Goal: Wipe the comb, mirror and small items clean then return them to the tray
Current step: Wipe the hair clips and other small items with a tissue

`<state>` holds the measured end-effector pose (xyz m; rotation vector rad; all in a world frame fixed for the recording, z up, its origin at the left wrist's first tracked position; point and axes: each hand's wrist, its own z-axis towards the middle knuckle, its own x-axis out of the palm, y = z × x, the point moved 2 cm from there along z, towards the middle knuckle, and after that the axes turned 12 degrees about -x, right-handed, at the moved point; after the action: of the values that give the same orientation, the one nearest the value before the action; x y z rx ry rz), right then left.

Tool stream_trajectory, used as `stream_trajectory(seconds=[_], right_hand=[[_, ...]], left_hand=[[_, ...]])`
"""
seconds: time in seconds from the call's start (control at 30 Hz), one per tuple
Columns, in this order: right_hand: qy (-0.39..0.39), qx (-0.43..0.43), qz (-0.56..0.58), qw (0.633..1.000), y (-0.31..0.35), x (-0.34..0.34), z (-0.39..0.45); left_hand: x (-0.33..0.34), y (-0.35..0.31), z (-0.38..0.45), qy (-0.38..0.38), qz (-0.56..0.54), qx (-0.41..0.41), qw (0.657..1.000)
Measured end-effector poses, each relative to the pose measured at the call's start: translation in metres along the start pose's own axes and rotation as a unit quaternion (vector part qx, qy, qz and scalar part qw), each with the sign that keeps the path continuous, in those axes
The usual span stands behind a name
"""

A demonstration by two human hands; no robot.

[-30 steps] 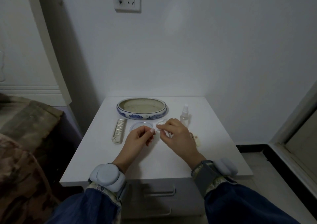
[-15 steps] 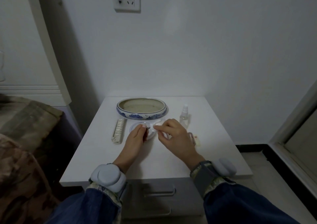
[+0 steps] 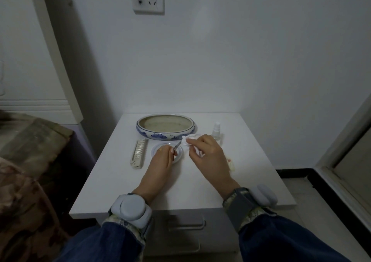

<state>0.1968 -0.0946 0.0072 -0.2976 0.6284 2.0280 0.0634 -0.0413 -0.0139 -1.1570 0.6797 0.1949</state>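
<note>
Your left hand [image 3: 162,161] pinches a thin metal item [image 3: 177,145], too small to identify, its tip angled up toward the white tissue [image 3: 187,141] bunched in your right hand [image 3: 208,153]; tip and tissue sit just apart or barely touching, cannot tell. Left hand hovers over the round mirror [image 3: 177,154], flat on the white surface [image 3: 251,171]. Comb [image 3: 139,153] lies just left of the mirror. Blue-and-white tray [image 3: 165,134] sits behind both. Small spray bottle [image 3: 216,130] stands beyond your right hand.
</note>
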Motion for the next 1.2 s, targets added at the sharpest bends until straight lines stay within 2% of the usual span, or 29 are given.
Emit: stream_trajectory(seconds=[0.13,0.27,0.5,0.57,0.67,0.73,0.97,1.03,1.13,1.2], right_hand=[[0.01,-0.007,0.005,1.0,0.0,0.0,-0.001],[0.056,-0.034,0.006,0.998,0.0,0.005,-0.003],[0.026,0.068,-0.032,0.997,-0.019,0.001,-0.005],[0.018,0.045,-0.02,0.999,-0.013,-0.002,-0.002],[0.057,-0.032,0.009,0.998,0.0,-0.002,-0.001],[0.065,-0.041,0.005,0.997,-0.001,0.0,-0.002],[0.02,0.059,-0.022,0.998,-0.019,-0.002,-0.005],[0.017,0.024,-0.01,1.0,-0.012,-0.003,-0.002],[0.057,-0.044,0.006,0.997,-0.002,0.001,-0.002],[0.062,-0.031,0.002,0.998,-0.007,0.004,-0.005]], left_hand=[[0.001,-0.001,0.001,0.015,0.043,0.013,0.999],[-0.002,-0.003,0.0,0.005,0.059,0.055,0.997],[-0.006,-0.004,-0.002,-0.012,0.046,0.073,0.996],[-0.006,-0.004,-0.002,-0.02,0.039,0.069,0.997],[-0.005,-0.005,-0.002,-0.021,0.042,0.07,0.996],[-0.006,-0.004,-0.002,-0.024,0.041,0.068,0.997],[-0.007,-0.004,-0.002,-0.031,0.013,0.046,0.998],[-0.007,-0.003,-0.002,-0.036,0.013,0.044,0.998],[-0.007,-0.002,-0.002,-0.032,0.017,0.047,0.998],[-0.007,-0.001,-0.002,-0.026,0.01,0.04,0.999]])
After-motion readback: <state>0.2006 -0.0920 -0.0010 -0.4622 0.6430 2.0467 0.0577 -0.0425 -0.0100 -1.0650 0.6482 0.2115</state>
